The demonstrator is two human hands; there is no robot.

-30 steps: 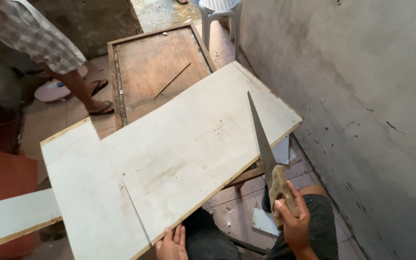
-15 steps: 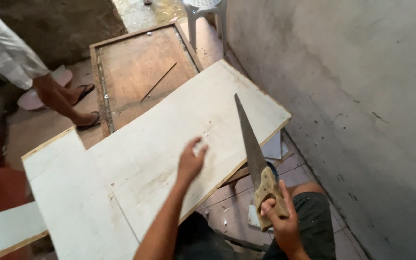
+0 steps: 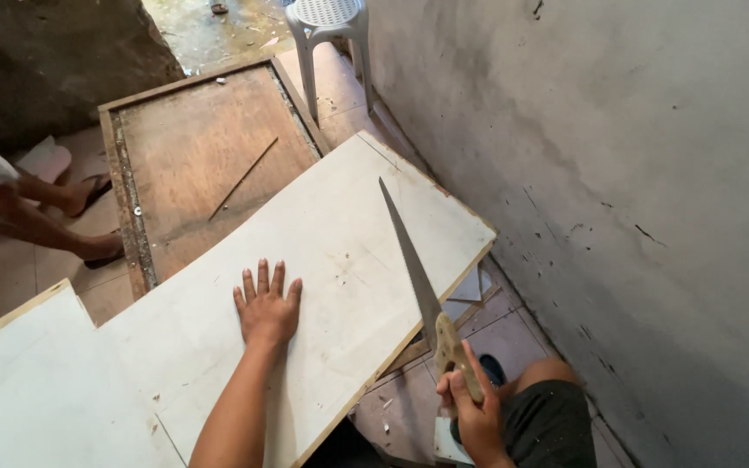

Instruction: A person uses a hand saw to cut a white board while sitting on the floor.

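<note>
Your right hand [image 3: 477, 414] grips the saw [image 3: 418, 277] at lower right, over the white board [image 3: 340, 260]. Your left hand [image 3: 267, 305] lies flat and open mid-frame; the teeth could slip and cut it.

Makeshift home carpentry area: bare cement-plastered wall [image 3: 617, 173], tiled floor [image 3: 10, 277], white laminate board [image 3: 340, 260] laid for cutting, framed wooden panel [image 3: 201, 156] on floor, white plastic stool [image 3: 327, 22].

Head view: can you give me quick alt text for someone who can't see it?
A person's left hand presses flat on a white board while the right hand grips a handsaw, blade angled over the board beside a grey wall. Another person's legs stand nearby.
</note>
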